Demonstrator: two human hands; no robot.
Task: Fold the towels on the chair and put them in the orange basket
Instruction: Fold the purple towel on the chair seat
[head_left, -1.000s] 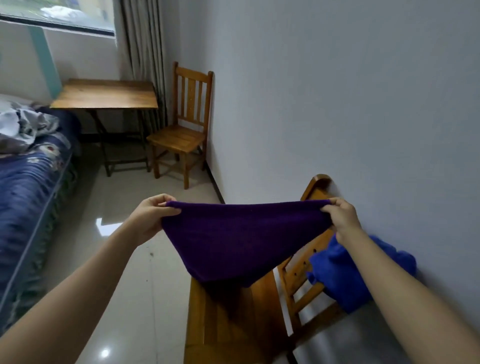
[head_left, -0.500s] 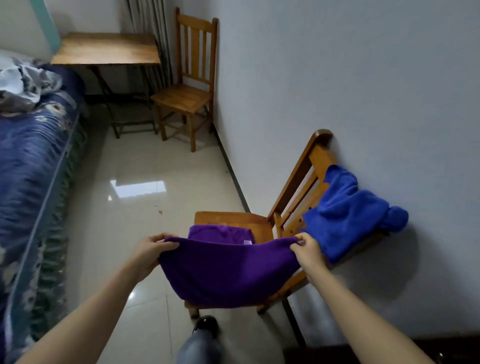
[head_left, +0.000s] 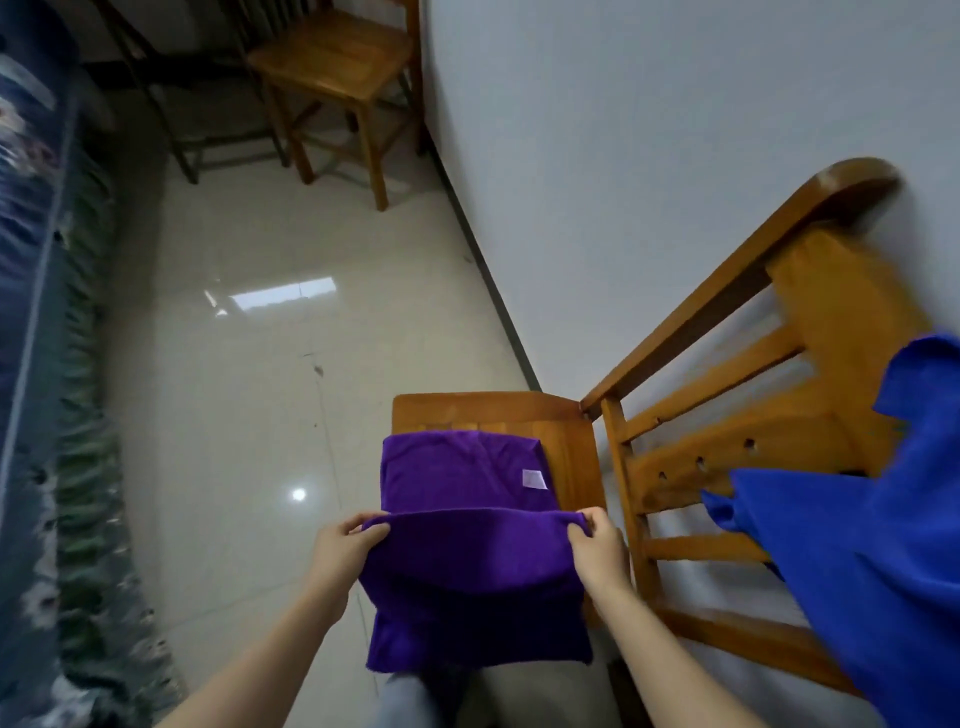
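A purple towel (head_left: 467, 566) lies over the seat of the near wooden chair (head_left: 566, 431), its far half flat on the seat and showing a white label. My left hand (head_left: 345, 545) pinches the towel's folded edge at its left end. At the right end of that same edge, my right hand (head_left: 597, 545) pinches it too. The towel's near part hangs down off the seat's front. A blue towel (head_left: 857, 545) hangs over the chair's backrest on the right. No orange basket is in view.
A second wooden chair (head_left: 337, 57) stands against the wall at the far end, beside a folding table's legs (head_left: 156, 93). A bed with a blue patterned cover (head_left: 36, 312) runs along the left. Shiny tiled floor (head_left: 249, 389) lies between bed and wall.
Both hands have come down from chest height to the chair seat with the purple towel, laying its far half flat on the seat. The view has tilted downward.
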